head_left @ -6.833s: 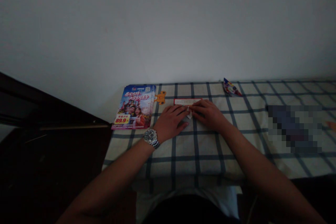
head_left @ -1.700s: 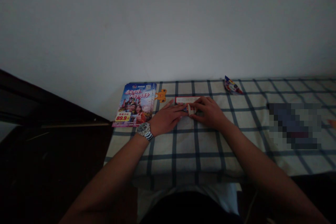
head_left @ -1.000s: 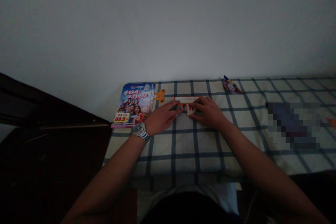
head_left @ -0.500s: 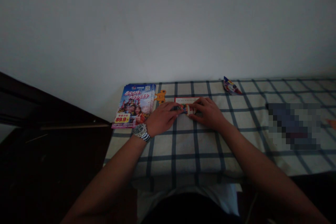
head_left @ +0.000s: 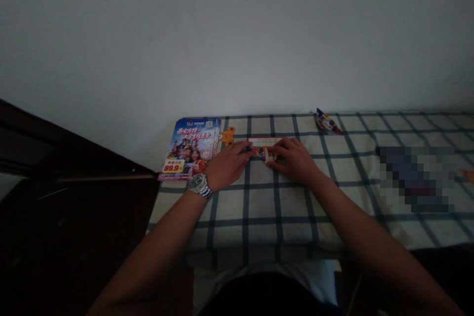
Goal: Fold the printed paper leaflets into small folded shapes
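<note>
A small folded piece of printed paper (head_left: 267, 151) lies on the checked cloth (head_left: 289, 207), near the wall. My left hand (head_left: 226, 165), with a metal watch on its wrist, pinches the left end of the paper with its fingertips. My right hand (head_left: 294, 159) presses on the right end with bent fingers. Both hands rest on the cloth and cover much of the paper.
A stack of colourful flyers (head_left: 190, 148) lies left of my hands, with an orange bear-shaped cutout (head_left: 226, 135) beside it. A folded paper boat (head_left: 326, 122) sits by the wall at the right. A blurred patch (head_left: 416, 177) lies further right. Dark furniture (head_left: 55, 168) stands at the left.
Over the last seconds the flat white fold has been turned so its printed side shows. My left hand has slid up and left along the paper; my right hand has barely moved.
</note>
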### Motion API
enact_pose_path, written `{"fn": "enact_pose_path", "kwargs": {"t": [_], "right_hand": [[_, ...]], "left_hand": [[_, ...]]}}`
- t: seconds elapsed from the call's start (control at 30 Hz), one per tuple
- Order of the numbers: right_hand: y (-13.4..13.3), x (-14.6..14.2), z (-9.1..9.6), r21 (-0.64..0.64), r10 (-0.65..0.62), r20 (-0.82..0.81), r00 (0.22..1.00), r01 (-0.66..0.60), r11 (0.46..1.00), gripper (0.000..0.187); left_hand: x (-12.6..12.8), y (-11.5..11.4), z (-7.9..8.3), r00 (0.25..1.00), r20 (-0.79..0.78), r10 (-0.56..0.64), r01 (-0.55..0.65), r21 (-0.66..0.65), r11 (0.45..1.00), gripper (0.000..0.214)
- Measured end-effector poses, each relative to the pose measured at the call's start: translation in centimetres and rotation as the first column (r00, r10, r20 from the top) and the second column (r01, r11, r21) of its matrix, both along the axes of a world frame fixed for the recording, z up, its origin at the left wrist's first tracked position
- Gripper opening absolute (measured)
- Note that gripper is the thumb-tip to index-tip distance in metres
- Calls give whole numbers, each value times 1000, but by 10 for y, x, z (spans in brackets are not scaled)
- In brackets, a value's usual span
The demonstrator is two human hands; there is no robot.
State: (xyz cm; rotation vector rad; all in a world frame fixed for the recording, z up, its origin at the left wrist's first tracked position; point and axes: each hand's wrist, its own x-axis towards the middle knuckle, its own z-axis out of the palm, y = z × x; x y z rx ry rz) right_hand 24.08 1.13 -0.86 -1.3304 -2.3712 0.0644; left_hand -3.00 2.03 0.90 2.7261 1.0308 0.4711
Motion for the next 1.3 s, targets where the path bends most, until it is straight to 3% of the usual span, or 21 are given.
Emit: {"fn": "enact_pose_path", "kwargs": {"t": [0.37,0.73,1.3], "right_hand": [[0,0,0,-2,5,-1,1000,-5,1000,41],[0,0,-1,-1,2,-8,1000,-2,1000,43],[-1,0,2,6,10,-7,1000,-10,1000,41]], "left_hand": [[1,1,-6,996,-64,66,-66,2,998,46],[8,-1,-7,982,-132,134,-115,141,983,43],[13,-5,-10,988,-22,152,-151,22,988,53]]}}
